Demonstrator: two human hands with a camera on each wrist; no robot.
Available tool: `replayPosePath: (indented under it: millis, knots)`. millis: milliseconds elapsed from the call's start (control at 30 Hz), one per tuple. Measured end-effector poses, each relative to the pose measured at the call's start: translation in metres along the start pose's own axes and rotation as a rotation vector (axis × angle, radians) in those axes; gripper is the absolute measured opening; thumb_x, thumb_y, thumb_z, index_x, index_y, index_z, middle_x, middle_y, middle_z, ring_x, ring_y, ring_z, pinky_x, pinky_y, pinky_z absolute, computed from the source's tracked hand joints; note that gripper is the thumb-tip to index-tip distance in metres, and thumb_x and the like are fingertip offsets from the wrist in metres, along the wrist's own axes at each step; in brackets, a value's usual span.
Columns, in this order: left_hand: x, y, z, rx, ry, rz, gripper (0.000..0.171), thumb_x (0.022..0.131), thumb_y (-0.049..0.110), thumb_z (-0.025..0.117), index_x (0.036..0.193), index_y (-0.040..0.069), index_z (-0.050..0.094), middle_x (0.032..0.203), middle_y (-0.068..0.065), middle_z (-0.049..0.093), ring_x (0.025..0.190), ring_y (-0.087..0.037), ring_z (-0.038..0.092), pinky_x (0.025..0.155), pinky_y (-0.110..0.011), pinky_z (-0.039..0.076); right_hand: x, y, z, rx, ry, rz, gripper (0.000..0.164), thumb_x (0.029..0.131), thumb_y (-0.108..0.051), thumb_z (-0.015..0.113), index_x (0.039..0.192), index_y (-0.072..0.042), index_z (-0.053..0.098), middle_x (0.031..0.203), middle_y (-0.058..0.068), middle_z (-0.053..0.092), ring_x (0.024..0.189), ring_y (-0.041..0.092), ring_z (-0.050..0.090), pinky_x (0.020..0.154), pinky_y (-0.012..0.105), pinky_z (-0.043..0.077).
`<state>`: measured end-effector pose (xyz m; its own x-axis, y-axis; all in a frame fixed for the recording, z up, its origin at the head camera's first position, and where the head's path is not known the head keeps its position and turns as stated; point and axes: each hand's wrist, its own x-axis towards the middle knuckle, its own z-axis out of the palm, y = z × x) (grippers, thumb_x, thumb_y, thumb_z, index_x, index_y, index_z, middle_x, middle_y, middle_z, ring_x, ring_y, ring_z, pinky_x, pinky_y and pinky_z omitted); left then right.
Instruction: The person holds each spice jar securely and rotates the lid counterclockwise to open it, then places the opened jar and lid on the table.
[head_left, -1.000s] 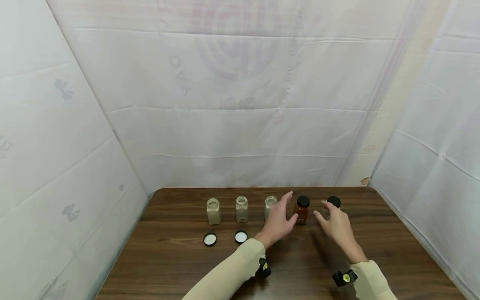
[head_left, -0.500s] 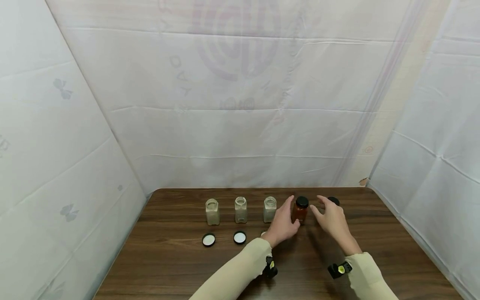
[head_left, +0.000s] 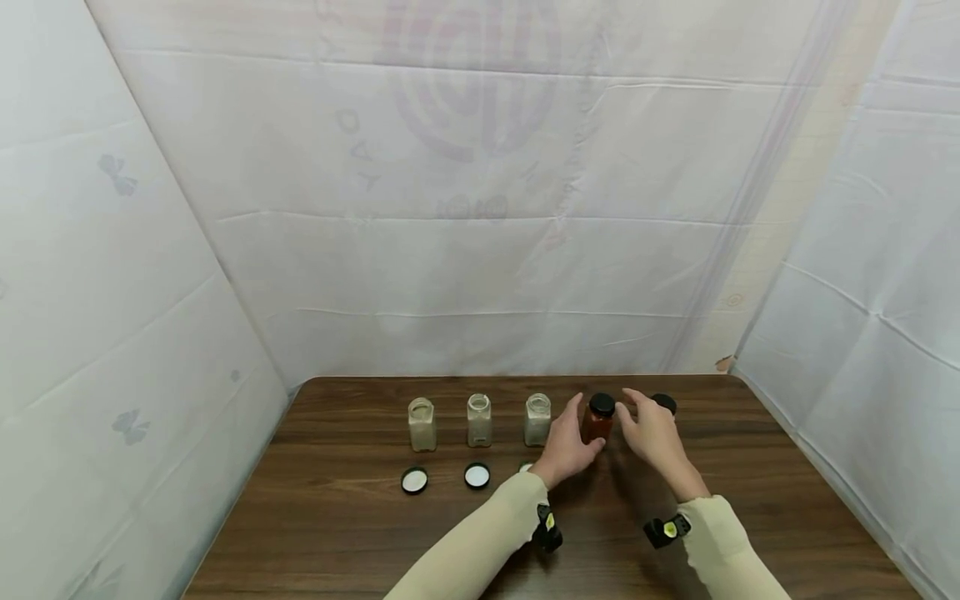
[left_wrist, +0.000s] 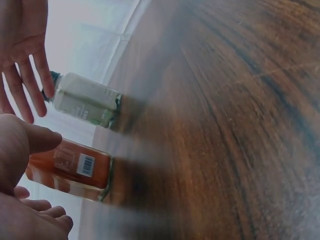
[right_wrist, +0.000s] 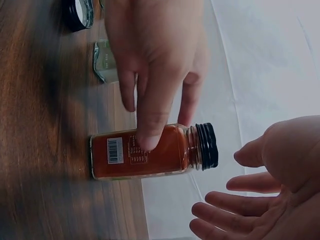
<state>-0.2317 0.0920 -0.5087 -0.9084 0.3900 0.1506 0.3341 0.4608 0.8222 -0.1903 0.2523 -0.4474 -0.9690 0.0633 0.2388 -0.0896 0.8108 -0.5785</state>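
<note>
A square glass spice jar [head_left: 597, 423] of red-orange powder, with a black screw lid [right_wrist: 207, 146] and a barcode label, stands upright on the table. My left hand [head_left: 567, 446] holds its body from the left, thumb [right_wrist: 152, 127] across the label side and fingers behind. My right hand [head_left: 654, 433] is just right of the lid, fingers spread and apart from it in the right wrist view. Behind my right hand stands another jar [left_wrist: 86, 99], pale with a greenish label; in the head view only its black lid [head_left: 664, 403] shows.
Three lidless jars with pale contents, a left one [head_left: 422, 427], a middle one [head_left: 479, 422] and a right one [head_left: 537, 422], line the table's back. Upturned lids [head_left: 414, 480] lie before them, one partly behind my left wrist. White sheeting [head_left: 480, 250] walls the table [head_left: 322, 533].
My left hand has moved right and closed in on the red jar. My right hand has shifted left from the far-right jar toward the red jar's lid.
</note>
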Motion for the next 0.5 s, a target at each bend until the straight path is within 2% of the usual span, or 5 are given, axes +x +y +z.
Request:
replayPosePath:
  millis: [133,233,367,500]
  knots:
    - [0.004,-0.004,0.003,0.013,0.009,-0.017,0.083,0.095,0.025,0.077,0.161,0.007,0.029,0.151,-0.018,0.051,0.136,-0.034,0.051,0.107,-0.048,0.047,0.003,-0.002,0.001,-0.005,-0.002,0.006,0.046,0.107,-0.016,0.053,0.144,0.010,0.050,0.130,0.032,0.063,0.110,0.046,0.067,0.104,0.077,0.030]
    - [0.008,-0.006,0.005,0.015,0.013,-0.019,0.082,0.095,0.027,0.077,0.160,0.007,0.031,0.152,-0.018,0.050,0.137,-0.034,0.051,0.107,-0.048,0.047,0.004,-0.002,0.002,-0.014,-0.001,0.012,0.046,0.106,-0.017,0.054,0.144,0.009,0.050,0.132,0.032,0.061,0.107,0.046,0.067,0.101,0.076,0.034]
    - [0.011,-0.009,0.007,-0.006,0.015,-0.003,0.078,0.095,0.027,0.077,0.158,0.008,0.035,0.152,-0.017,0.050,0.138,-0.033,0.050,0.107,-0.048,0.047,0.005,-0.003,0.004,-0.018,0.017,0.007,0.045,0.106,-0.016,0.055,0.143,0.009,0.052,0.131,0.032,0.062,0.101,0.044,0.069,0.091,0.066,0.049]
    - [0.014,-0.013,0.008,-0.024,0.021,0.011,0.068,0.094,0.024,0.078,0.151,0.010,0.045,0.143,-0.012,0.058,0.132,-0.028,0.055,0.105,-0.045,0.049,0.005,-0.003,0.006,-0.021,0.024,0.008,0.045,0.106,-0.017,0.055,0.143,0.008,0.053,0.127,0.032,0.064,0.101,0.044,0.069,0.087,0.064,0.051]
